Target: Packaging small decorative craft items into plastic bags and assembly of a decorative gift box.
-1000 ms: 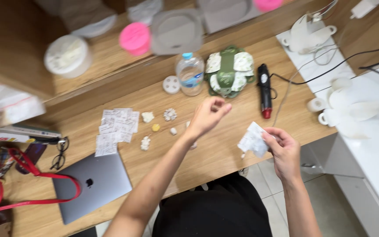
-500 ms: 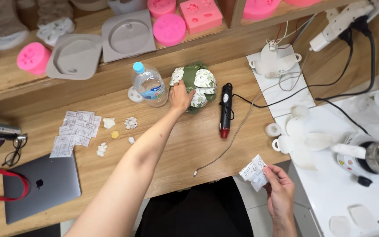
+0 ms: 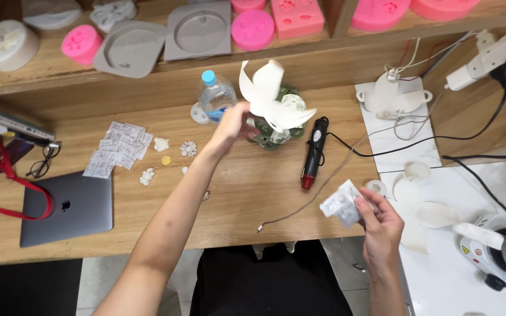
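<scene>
My left hand (image 3: 231, 124) reaches over the wooden desk (image 3: 247, 193) and holds up a white flower-shaped piece (image 3: 272, 96) with spread petals, just above a green and white pile (image 3: 276, 131) of similar pieces. A clear water bottle (image 3: 214, 98) with a blue cap stands right beside it. My right hand (image 3: 376, 225) is near the desk's front edge, closed on a small crumpled clear packet (image 3: 341, 203).
A black and red heat tool (image 3: 312, 154) with a cable lies right of the pile. A grey laptop (image 3: 67, 208), glasses (image 3: 41, 165), paper packets (image 3: 117, 149) and small white flowers (image 3: 188, 148) lie at left. Pink and grey moulds (image 3: 199, 29) fill the shelf. White appliances (image 3: 499, 251) stand at right.
My left hand went from mid-desk to the green and white pile, then lifted a white flower-shaped piece off it. My right hand kept the packet, and the view shifted toward the shelf.
</scene>
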